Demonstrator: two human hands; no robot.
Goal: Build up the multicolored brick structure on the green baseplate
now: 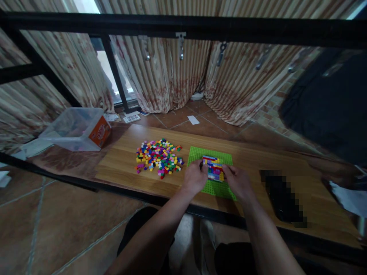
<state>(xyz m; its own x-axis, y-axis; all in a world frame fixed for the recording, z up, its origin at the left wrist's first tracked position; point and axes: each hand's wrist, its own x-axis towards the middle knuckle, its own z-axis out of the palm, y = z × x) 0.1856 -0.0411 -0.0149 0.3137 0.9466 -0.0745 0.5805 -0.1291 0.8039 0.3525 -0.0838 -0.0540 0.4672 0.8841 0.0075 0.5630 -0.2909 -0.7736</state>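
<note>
A block of multicoloured building bricks (pixel 213 168), in blue, yellow, red and purple rows, is on or just above the green baseplate (pixel 197 152); I cannot tell which. My left hand (pixel 195 177) grips its left side with the fingers closed. On the opposite side my right hand (pixel 236 180) pinches the right edge, thumb and fingers bent. Parts of the brick block are hidden behind both hands. Left of the baseplate lies a loose pile of small coloured bricks (pixel 159 156).
Under all this is a wooden tabletop (pixel 120 164). A clear plastic box (pixel 74 130) with an orange label stands at the left. A dark, pixelated object (pixel 282 198) lies to the right, near some white paper (pixel 348 198). A black metal bar (pixel 183 26) crosses above.
</note>
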